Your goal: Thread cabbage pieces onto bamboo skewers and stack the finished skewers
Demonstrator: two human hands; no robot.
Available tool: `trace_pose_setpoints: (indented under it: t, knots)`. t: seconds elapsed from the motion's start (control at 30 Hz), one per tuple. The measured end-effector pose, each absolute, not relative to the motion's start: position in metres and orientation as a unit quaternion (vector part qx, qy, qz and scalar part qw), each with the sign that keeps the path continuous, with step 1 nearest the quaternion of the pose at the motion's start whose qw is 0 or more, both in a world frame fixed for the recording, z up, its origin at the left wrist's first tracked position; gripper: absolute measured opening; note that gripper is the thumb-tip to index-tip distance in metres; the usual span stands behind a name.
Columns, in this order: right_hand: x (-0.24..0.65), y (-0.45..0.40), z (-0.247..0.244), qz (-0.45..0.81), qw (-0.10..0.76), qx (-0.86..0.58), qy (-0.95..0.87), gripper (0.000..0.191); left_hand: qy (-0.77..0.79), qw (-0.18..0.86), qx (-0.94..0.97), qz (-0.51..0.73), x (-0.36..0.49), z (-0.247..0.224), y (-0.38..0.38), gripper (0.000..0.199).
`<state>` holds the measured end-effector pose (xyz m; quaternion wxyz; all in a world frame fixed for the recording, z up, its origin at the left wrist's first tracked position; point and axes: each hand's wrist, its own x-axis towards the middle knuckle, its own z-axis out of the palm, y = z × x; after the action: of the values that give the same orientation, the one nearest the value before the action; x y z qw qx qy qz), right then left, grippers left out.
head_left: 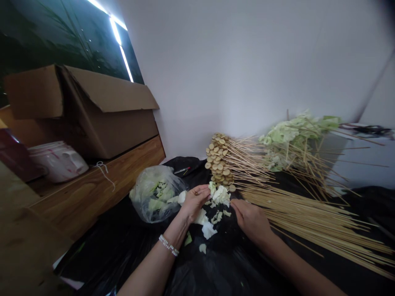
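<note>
My left hand (pixel 196 202) is closed on a torn piece of pale cabbage leaf (pixel 221 195), its fingertips at the leaf's left side. Opposite it, the fingers of my right hand (pixel 250 218) are pinched together at the right edge of the same leaf. Whatever they grip is too small to make out. Loose cabbage scraps (pixel 209 230) lie below on black plastic sheeting (pixel 212 271). Beside my left wrist stands a clear plastic bag (pixel 148 209) holding more cabbage pieces. Long thin bamboo skewers (pixel 308 213) are spread just right of my right hand.
Behind my hands are stacked skewers with round pale slices (pixel 219 158) on their ends. Farther right, skewered cabbage leaves (pixel 290 135) form a pile against the wall. A cardboard box (pixel 120 127) and a white plastic tub (pixel 60 162) occupy the wooden ledge (pixel 92 193) at left.
</note>
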<state>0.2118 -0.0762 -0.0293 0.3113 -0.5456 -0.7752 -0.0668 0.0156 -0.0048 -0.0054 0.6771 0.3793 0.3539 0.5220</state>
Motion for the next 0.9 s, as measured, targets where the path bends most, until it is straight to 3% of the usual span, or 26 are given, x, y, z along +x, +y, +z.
trace_pose_setpoints:
  t: [0.3, 0.6, 0.9]
  knots:
    - [0.2083, -0.0778, -0.0242, -0.038, 0.317, -0.555, -0.768, 0.029, 0.360, 0.682, 0.379, 0.511, 0.0157, -0.0059, -0.0070, 0.029]
    - [0.2071, -0.0765, -0.0320, -0.069, 0.389, -0.506, -0.767, 0.030, 0.331, 0.716, 0.351, 0.504, 0.0165, -0.0006, -0.0102, 0.035]
    - [0.2097, -0.0755, -0.0224, 0.038, 0.331, -0.522, -0.785, 0.028, 0.330, 0.717, 0.369, 0.490, 0.0131, -0.0043, -0.0111, 0.028]
